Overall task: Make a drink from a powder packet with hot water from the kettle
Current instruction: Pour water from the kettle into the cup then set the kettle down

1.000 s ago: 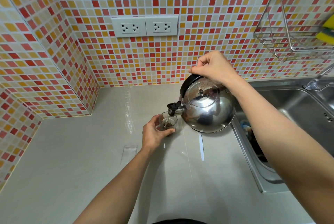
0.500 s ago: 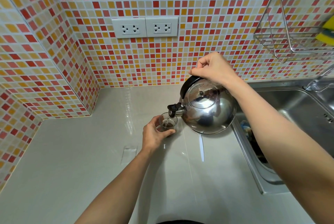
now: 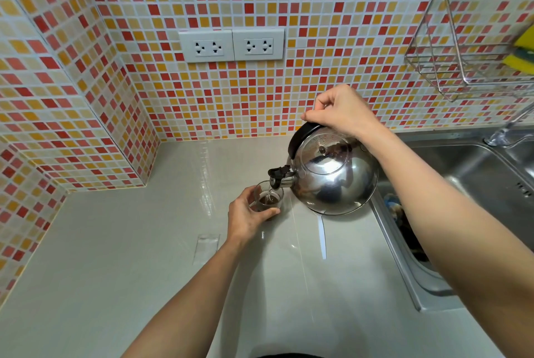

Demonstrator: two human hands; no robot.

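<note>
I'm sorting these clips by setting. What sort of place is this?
Most likely a home kitchen: a steel sink set into the counter, a tiled wall with sockets, and a kettle.

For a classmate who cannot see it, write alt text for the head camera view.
The right hand tilts a steel kettle, pouring water into a small glass of brown drink held by the left hand on a pale counter. A sink lies to the right.
</note>
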